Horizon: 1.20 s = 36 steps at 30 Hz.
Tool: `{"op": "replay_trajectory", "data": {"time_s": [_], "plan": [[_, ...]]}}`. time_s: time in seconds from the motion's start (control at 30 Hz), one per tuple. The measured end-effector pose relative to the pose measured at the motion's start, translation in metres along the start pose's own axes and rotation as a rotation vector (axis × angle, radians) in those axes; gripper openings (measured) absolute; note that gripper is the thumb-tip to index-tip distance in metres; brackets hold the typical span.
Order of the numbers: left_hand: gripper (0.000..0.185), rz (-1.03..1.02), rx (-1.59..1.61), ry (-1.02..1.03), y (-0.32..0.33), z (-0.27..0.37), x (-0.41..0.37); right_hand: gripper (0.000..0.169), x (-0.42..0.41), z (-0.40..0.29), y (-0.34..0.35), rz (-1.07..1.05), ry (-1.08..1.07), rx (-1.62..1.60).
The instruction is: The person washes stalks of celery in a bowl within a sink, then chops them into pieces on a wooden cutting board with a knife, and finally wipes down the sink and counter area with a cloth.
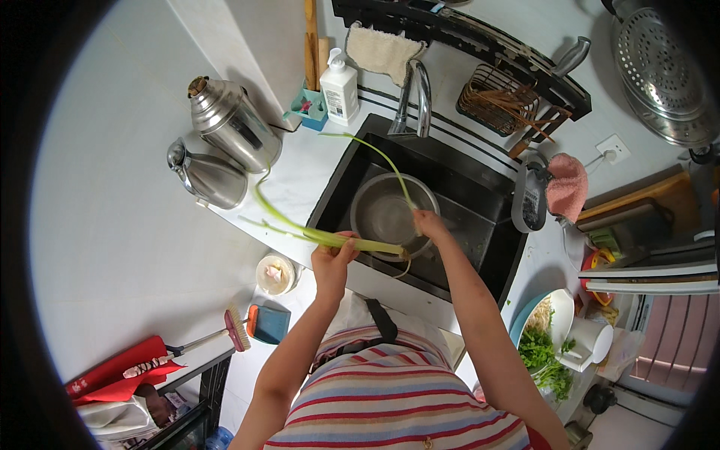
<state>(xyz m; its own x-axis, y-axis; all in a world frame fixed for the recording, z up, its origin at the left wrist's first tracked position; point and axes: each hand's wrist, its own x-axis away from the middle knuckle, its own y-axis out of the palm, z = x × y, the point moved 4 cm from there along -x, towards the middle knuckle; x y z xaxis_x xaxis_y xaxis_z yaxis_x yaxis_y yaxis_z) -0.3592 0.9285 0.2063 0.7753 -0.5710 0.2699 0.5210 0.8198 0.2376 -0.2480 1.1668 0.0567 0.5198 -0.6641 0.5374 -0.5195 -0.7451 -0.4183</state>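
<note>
My left hand [334, 261] grips a bunch of pale green celery stalks [371, 245], its root end pointing right over the near rim of a black sink [495, 247]. My right hand [430, 225] holds one separate thin stalk [394, 169], which curves up and left over a round metal basin [388, 211]. The basin sits in the left part of the sink. A chrome faucet [424, 107] stands behind it.
Left on the counter are a steel vacuum flask [239, 124], a steel jug [216, 177] and a white pump bottle [340, 93]. To the right stands a bowl [523, 315] with leafy greens. A waste bin [275, 274] is below the counter's left edge.
</note>
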Motion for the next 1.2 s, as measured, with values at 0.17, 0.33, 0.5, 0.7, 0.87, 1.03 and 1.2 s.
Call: {"op": "replay_trajectory", "data": {"time_s": [0.17,0.33,0.5,0.7,0.87,1.03,1.2], "plan": [[0.018,-0.053,-0.208,-0.048,0.016,-0.019,-0.03,0.036,0.056,-0.038,-0.009,-0.024,-0.519,-0.179],[0.021,-0.167,-0.329,-0.016,0.056,-0.019,-0.044,0.016,0.146,-0.08,-0.023,0.064,-0.815,0.258],[0.016,-0.233,-0.16,-0.034,0.065,-0.038,-0.042,0.017,0.135,-0.056,-0.025,0.199,-0.569,-0.082],[0.014,-0.021,-0.069,0.106,0.05,-0.042,-0.012,0.028,0.076,-0.015,-0.011,0.102,-0.239,-0.465],[0.012,0.11,-0.092,0.181,0.027,-0.04,-0.003,0.029,0.031,0.009,0.024,-0.115,0.07,-0.753],[0.01,0.216,-0.005,0.344,0.007,-0.02,-0.008,0.031,0.003,0.015,0.036,0.143,0.077,-0.649],[0.01,0.001,-0.019,0.189,-0.01,-0.028,-0.042,0.035,0.013,0.015,0.029,-0.015,0.016,-0.713]]}}
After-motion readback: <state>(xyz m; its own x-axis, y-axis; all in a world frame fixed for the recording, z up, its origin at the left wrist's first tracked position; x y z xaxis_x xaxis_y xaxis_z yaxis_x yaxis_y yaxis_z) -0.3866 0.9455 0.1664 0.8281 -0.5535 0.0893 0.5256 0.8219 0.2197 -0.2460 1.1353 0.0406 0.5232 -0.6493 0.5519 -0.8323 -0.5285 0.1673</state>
